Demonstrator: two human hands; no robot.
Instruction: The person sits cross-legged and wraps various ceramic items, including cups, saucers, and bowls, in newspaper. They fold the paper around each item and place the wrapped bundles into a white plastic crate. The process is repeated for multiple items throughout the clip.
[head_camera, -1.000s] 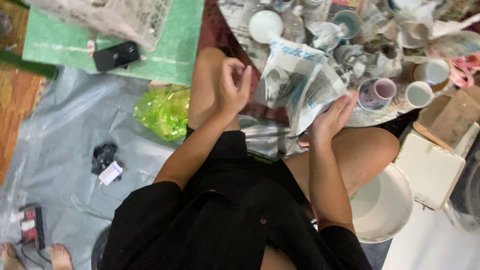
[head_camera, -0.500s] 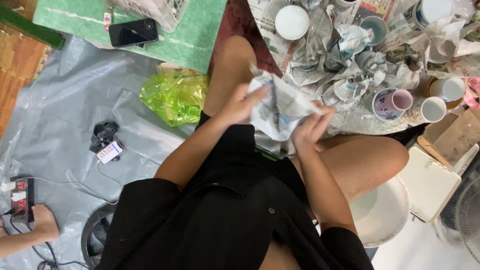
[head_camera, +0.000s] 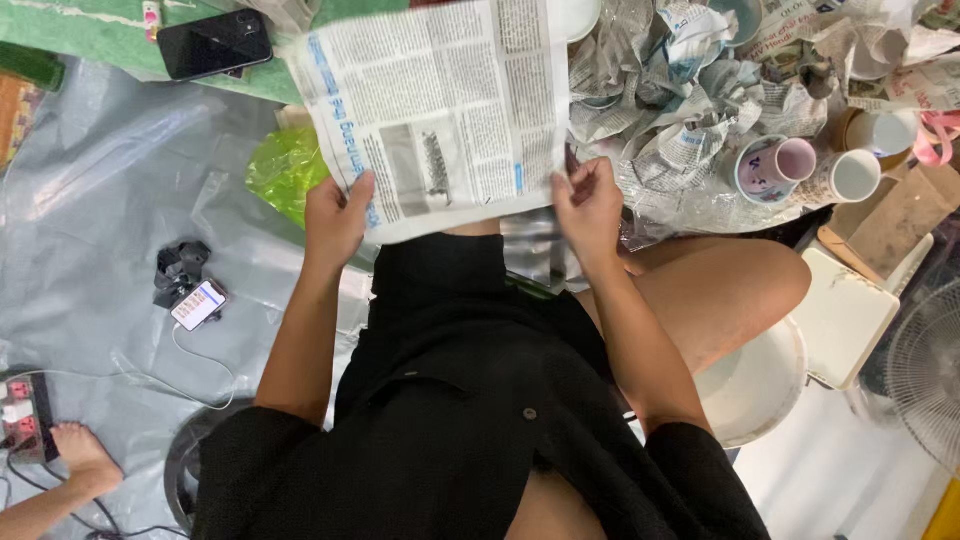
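Both hands grip one sheet of newspaper (head_camera: 440, 110) by its near edge, the left hand (head_camera: 337, 215) pinching the left corner and the right hand (head_camera: 590, 205) the right, so it is stretched flat above the lap. Half a second ago the same paper was bunched between the hands; now it is opened out and smooth. Beyond its right edge lie crumpled newspaper (head_camera: 680, 100) and cups (head_camera: 775, 165); beyond its left, a green bag (head_camera: 285, 170) and a phone (head_camera: 215, 42) on the grey floor sheet (head_camera: 90, 220).
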